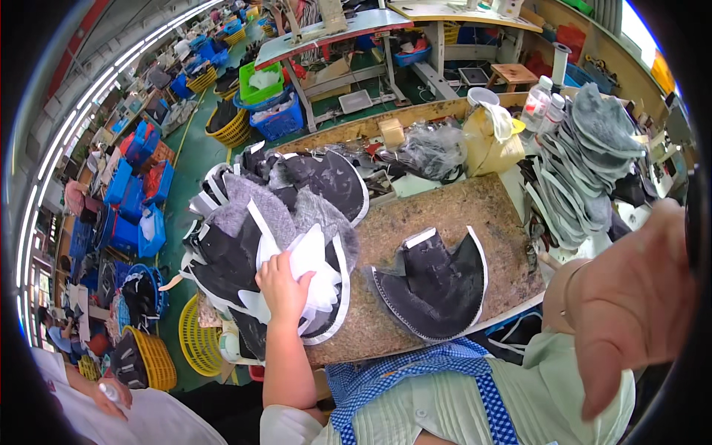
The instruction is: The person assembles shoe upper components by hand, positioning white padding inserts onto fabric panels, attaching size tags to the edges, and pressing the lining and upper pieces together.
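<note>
My left hand [285,291] grips a loose stack of white cut pieces [317,263], its fingers curled over their edge. The stack lies on a heap of black and grey shoe uppers [245,256] with white edging, at the left of the bench. One black upper [439,285] with a white-trimmed edge lies alone on the worn board [445,208], in front of me. My right hand [630,304] is raised close to the camera at the far right, thumb and palm apart, holding nothing that shows; some of its fingers run into the dark rim.
Stacked grey fuzzy pieces [586,163] stand at the back right beside plastic bottles [538,100]. A yellowish bag [493,144] and clear plastic wrap [426,152] lie along the bench's far side. Yellow baskets [199,337] stand on the left floor. Another person's hand [111,397] holds something white, lower left.
</note>
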`<action>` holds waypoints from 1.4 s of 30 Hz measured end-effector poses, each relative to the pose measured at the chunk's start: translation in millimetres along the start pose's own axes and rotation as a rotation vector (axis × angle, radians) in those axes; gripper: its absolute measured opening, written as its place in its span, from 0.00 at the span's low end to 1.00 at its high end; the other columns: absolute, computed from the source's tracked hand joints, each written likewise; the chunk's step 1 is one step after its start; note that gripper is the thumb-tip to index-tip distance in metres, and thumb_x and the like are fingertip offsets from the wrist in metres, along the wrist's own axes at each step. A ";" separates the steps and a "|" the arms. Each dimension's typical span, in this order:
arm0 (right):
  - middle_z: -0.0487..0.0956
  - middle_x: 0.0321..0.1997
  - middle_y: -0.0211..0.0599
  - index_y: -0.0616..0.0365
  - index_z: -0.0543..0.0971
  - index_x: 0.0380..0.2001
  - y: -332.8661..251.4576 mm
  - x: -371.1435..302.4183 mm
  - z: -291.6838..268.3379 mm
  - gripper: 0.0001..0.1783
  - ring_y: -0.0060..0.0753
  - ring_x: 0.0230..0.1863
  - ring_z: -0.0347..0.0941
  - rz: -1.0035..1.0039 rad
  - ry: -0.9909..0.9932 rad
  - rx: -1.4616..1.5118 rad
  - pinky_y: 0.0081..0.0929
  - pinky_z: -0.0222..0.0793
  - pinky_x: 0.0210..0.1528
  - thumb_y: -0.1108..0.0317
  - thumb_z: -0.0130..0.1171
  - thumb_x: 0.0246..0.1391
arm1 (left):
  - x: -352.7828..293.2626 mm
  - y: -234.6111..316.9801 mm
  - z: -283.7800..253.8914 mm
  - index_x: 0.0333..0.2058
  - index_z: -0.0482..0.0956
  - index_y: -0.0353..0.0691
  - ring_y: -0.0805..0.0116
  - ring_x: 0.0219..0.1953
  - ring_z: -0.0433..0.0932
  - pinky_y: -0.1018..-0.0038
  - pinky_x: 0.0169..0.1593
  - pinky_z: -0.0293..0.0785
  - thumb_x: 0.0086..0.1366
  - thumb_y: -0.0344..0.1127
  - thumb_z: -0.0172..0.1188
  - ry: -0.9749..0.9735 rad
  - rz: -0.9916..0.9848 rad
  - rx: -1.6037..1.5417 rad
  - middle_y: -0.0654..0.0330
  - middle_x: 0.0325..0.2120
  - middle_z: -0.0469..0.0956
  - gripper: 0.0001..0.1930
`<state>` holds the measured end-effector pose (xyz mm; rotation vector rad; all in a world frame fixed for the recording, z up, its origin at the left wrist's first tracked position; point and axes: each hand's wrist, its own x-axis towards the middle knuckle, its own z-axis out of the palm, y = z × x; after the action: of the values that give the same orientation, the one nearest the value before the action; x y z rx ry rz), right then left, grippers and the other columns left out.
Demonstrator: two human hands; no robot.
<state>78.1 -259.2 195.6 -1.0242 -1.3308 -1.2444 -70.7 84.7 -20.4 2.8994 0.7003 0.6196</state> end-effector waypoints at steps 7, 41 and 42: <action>0.71 0.45 0.42 0.67 0.67 0.50 -11.1 -53.8 -158.4 0.34 0.32 0.42 0.67 0.286 0.079 -0.012 0.24 0.63 0.42 0.53 0.63 0.46 | -1.9 -5.0 -1.8 0.46 0.72 0.39 0.52 0.46 0.69 0.57 0.51 0.61 0.45 0.44 0.71 0.051 0.030 -0.004 0.54 0.40 0.73 0.30; 0.74 0.34 0.30 0.60 0.79 0.41 -40.7 -182.2 31.8 0.17 0.16 0.30 0.69 1.439 -0.641 0.495 0.16 0.67 0.29 0.80 0.65 0.45 | -43.0 131.9 -28.8 0.42 0.78 0.33 0.81 0.32 0.75 0.81 0.35 0.71 0.65 0.30 0.57 -0.539 -0.387 -1.549 0.64 0.30 0.79 0.09; 0.73 0.35 0.30 0.59 0.79 0.41 -40.8 -175.4 35.8 0.16 0.15 0.30 0.69 1.460 -0.660 0.531 0.16 0.67 0.29 0.81 0.65 0.45 | -43.4 130.2 -27.9 0.42 0.78 0.33 0.81 0.31 0.75 0.81 0.35 0.71 0.65 0.30 0.57 -0.520 -0.273 -1.384 0.65 0.31 0.79 0.09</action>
<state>57.9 -219.3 17.6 -1.5503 -0.8324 0.5452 -63.0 -51.1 13.2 1.5172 0.3252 0.1378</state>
